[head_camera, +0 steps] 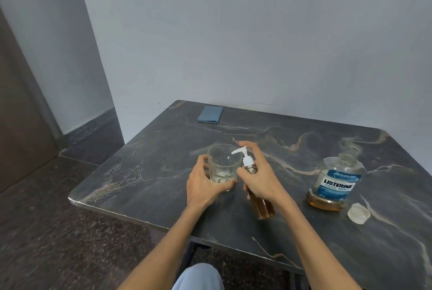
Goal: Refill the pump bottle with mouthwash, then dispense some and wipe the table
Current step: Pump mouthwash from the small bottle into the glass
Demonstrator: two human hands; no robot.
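Left hand (203,184) wraps the glass (223,168) | right hand (259,172) grips the pump bottle (261,203) — nozzle over the glass | mouthwash bottle (336,184) uncapped near the table's (163,161) right edge

We see the pump bottle (261,205), slim and clear with amber liquid and a white pump head, its nozzle over the clear glass (224,168). The Listerine bottle (335,184) stands uncapped to the right, amber liquid low inside, its white cap (358,213) just beside it. A folded blue cloth (210,114) lies at the table's (163,172) far edge.
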